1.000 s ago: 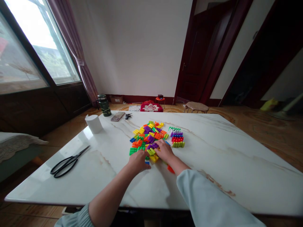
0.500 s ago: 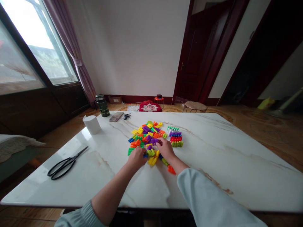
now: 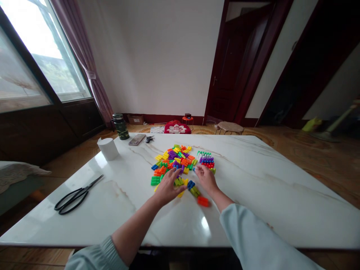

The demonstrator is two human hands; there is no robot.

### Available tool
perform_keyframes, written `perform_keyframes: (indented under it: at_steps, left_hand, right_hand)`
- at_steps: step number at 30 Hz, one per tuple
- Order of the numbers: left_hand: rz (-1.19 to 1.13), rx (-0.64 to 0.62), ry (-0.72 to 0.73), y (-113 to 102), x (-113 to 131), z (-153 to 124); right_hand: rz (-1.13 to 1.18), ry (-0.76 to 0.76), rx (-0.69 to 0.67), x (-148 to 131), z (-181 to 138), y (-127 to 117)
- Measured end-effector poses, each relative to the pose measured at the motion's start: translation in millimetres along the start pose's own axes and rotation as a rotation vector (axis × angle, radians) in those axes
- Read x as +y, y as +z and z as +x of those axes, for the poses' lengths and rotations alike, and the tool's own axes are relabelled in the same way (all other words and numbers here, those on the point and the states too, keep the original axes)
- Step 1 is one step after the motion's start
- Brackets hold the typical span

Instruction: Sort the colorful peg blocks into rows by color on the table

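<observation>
A heap of colourful plastic building blocks, shaped like joined little tubes, lies mid-table. Over its near side my left hand is spread, fingers apart, with blocks partly hidden beneath it. My right hand is just right of the heap, its fingertips pinched on a small blue block. Beyond that hand, blocks stand in colour-sorted rows, from green and white through purple and blue to red and yellow-green. Between my wrists lie a dark blue block, yellow-green blocks and an orange block.
On the left of the white marble-patterned table lie black-handled scissors. Farther back stand a paper roll and a camouflage flask, near a phone and keys. A round stool is behind the table.
My left hand has opened and moved up over the heap. My right hand has shifted slightly right, away from a purple block, and now pinches a small blue one.
</observation>
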State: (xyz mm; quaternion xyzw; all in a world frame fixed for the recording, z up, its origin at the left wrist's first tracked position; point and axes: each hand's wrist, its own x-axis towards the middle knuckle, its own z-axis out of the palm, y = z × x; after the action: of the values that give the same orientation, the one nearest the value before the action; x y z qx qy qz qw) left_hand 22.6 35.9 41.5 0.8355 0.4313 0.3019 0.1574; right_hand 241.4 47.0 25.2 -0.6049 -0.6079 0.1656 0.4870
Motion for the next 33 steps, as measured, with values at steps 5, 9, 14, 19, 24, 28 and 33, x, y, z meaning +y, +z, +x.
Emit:
perform_keyframes:
  at_steps: [5, 9, 14, 19, 24, 28, 33]
  left_hand:
    - [0.244, -0.133, 0.044, 23.4, 7.1, -19.5]
    - [0.308, -0.040, 0.028, 33.8, 2.5, -29.2]
    - [0.332, 0.031, 0.057, 36.7, 4.3, -36.1]
    - [0.336, 0.023, 0.116, 33.0, 7.4, -38.7]
    - [0.328, 0.041, 0.134, 33.3, 4.8, -39.5]
    - [0.308, 0.085, 0.110, 37.1, 3.9, -40.3]
    - [0.299, 0.048, 0.070, 40.3, 1.9, -40.4]
  right_hand:
    - [-0.122, -0.093, 0.102, 19.7, -28.5, 26.2]
    - [-0.080, -0.083, 0.154, 18.4, -51.9, 57.2]
    - [0.085, 0.019, 0.173, -0.9, -65.2, 72.0]
    - [0.305, 0.241, 0.284, -16.6, -67.9, 68.1]
    - [0.437, 0.327, 0.316, -19.8, -70.5, 63.8]
    - [0.385, 0.305, 0.276, -20.8, -68.6, 63.4]
    - [0.183, 0.246, 0.157, -19.7, -67.1, 64.8]
